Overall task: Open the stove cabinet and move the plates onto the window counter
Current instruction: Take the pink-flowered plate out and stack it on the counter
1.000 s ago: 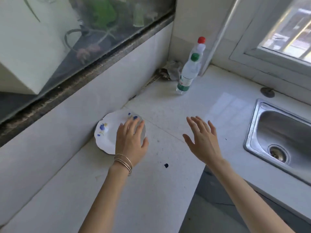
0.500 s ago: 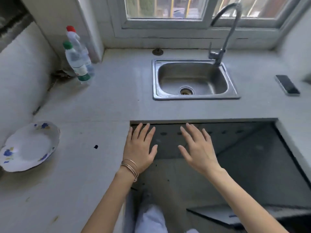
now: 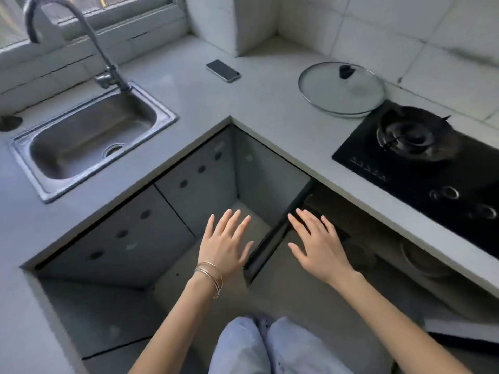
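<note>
The cabinet under the black gas stove [image 3: 421, 168] stands open, its dark door [image 3: 272, 238] swung out edge-on toward me. Inside the shadowed cabinet I make out a stack of pale plates [image 3: 424, 263] on the shelf. My left hand [image 3: 225, 244], with thin bangles at the wrist, hovers open just left of the door edge. Just right of that edge, my right hand [image 3: 316, 244] is held open in front of the cabinet opening. Neither hand holds anything. The window counter [image 3: 189, 85] runs along the back, under the window.
A steel sink [image 3: 86, 141] with a curved tap [image 3: 81, 41] is set into the counter at left. A phone [image 3: 223, 70] and a glass pot lid [image 3: 341, 89] lie on the corner counter. Closed grey cabinet doors [image 3: 129, 233] face me below the sink. My legs are at the bottom.
My view has swung right, from the plate on the left counter past the sink to the stove corner. Both hands stayed open and empty and now hover at the open cabinet door.
</note>
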The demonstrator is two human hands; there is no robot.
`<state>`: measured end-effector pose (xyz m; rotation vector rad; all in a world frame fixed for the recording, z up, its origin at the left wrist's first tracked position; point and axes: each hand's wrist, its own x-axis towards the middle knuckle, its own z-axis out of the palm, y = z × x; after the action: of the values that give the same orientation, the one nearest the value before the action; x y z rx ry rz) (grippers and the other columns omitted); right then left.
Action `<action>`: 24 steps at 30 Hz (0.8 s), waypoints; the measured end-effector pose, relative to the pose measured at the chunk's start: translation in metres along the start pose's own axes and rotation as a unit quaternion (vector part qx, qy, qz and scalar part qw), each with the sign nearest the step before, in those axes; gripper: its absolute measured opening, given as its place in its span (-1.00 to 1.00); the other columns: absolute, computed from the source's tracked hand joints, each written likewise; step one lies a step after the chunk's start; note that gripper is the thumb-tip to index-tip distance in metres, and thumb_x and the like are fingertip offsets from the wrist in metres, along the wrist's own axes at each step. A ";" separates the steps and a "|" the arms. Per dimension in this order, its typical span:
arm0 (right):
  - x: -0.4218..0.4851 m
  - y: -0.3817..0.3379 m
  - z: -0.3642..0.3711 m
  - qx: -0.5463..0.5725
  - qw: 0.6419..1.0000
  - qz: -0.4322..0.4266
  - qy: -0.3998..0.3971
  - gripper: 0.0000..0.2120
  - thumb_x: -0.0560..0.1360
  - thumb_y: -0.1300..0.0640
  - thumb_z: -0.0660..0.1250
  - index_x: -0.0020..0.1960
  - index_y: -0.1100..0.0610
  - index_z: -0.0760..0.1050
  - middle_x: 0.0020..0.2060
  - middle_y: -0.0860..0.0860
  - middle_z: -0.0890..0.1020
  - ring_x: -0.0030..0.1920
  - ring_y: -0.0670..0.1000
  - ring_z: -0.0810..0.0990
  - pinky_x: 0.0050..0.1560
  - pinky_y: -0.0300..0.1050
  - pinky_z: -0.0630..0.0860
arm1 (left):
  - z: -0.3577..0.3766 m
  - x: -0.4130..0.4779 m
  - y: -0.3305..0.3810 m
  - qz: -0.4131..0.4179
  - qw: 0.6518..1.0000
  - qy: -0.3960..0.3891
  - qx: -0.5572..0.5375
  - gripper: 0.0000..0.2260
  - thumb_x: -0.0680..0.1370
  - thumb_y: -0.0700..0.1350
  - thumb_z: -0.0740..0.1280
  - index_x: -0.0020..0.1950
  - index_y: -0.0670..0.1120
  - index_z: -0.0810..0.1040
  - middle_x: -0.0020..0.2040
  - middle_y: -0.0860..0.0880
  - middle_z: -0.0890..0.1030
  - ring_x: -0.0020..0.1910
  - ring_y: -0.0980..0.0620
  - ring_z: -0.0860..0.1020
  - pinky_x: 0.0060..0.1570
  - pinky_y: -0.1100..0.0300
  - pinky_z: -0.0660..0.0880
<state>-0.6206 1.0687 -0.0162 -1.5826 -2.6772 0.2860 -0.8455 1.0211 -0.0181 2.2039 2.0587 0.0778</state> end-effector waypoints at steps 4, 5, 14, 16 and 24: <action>-0.046 0.037 0.000 0.011 0.993 0.117 0.029 -0.44 0.46 -0.11 0.05 0.39 0.10 0.33 0.35 0.10 0.44 0.36 0.09 0.39 0.33 0.17 0.32 | 0.011 0.030 0.049 0.110 0.994 -0.024 -0.008 -0.51 0.49 0.16 0.05 0.31 -0.02 0.47 0.27 -0.06 0.53 0.30 -0.10 0.44 0.31 -0.15 0.31; -0.058 0.043 0.000 0.010 0.989 0.143 0.034 -0.44 0.46 -0.11 0.05 0.39 0.10 0.34 0.34 0.10 0.45 0.36 0.09 0.40 0.32 0.17 0.32 | 0.013 0.036 0.060 0.137 0.990 -0.025 -0.011 -0.51 0.49 0.16 0.05 0.31 -0.02 0.47 0.27 -0.06 0.53 0.30 -0.11 0.44 0.31 -0.13 0.30; -0.132 0.068 -0.002 0.003 0.955 0.287 0.078 -0.47 0.47 -0.10 0.07 0.36 0.10 0.37 0.30 0.08 0.50 0.33 0.08 0.43 0.32 0.16 0.33 | 0.015 0.069 0.133 0.311 0.950 -0.020 -0.009 -0.51 0.49 0.15 0.04 0.30 -0.03 0.48 0.21 -0.08 0.58 0.20 -0.13 0.52 0.24 -0.18 0.35; -0.146 0.072 -0.005 0.002 0.946 0.311 0.091 -0.47 0.47 -0.10 0.07 0.35 0.11 0.39 0.29 0.07 0.51 0.32 0.08 0.44 0.32 0.16 0.33 | 0.014 0.073 0.146 0.344 0.939 -0.016 -0.012 -0.52 0.49 0.14 0.05 0.29 -0.04 0.49 0.18 -0.09 0.59 0.17 -0.14 0.54 0.23 -0.17 0.37; -0.201 0.105 -0.009 -0.011 0.918 0.366 0.149 -0.53 0.49 -0.07 0.11 0.29 0.13 0.46 0.23 0.08 0.55 0.25 0.09 0.50 0.30 0.15 0.38 | 0.012 0.073 0.215 0.433 0.900 0.016 -0.037 -0.56 0.49 0.11 0.08 0.20 -0.06 0.55 0.07 -0.05 0.63 0.09 -0.09 0.57 0.21 -0.09 0.41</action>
<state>-0.4314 0.9445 -0.0094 -2.3487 -1.7808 0.0080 -0.6262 1.0789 -0.0064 2.8711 0.9002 0.2638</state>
